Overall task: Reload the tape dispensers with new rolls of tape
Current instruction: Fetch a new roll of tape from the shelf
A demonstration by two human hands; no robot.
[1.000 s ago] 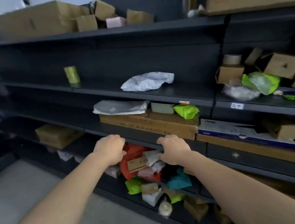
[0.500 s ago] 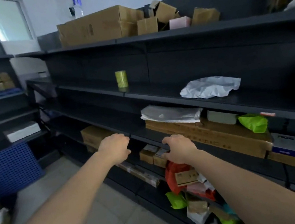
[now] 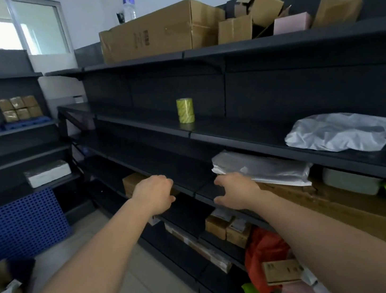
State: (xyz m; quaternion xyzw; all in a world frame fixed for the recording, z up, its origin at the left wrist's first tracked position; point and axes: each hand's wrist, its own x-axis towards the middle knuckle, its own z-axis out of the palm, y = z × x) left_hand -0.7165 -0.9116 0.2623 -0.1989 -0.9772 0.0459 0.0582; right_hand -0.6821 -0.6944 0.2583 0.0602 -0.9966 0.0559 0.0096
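Note:
A short stack of yellow-green tape rolls (image 3: 185, 110) stands upright on an upper dark shelf (image 3: 149, 125), well above and beyond both hands. My left hand (image 3: 153, 193) is stretched out in front of a lower shelf edge, fingers curled, holding nothing. My right hand (image 3: 236, 191) reaches beside it with fingers spread and empty, just left of a grey plastic mailer bag (image 3: 262, 168). No tape dispenser is visible.
Dark metal shelving runs along the right. Cardboard boxes (image 3: 160, 30) and a water bottle (image 3: 129, 6) sit on top. A white crumpled bag (image 3: 338, 132), small boxes (image 3: 228, 227) and red and green bags (image 3: 264, 258) fill the lower shelves. A blue perforated crate (image 3: 19, 225) stands at left.
My view has swung left and up along the shelving, bringing the window and left rack into sight. Both hands stay stretched forward; the right hand's fingers have spread apart.

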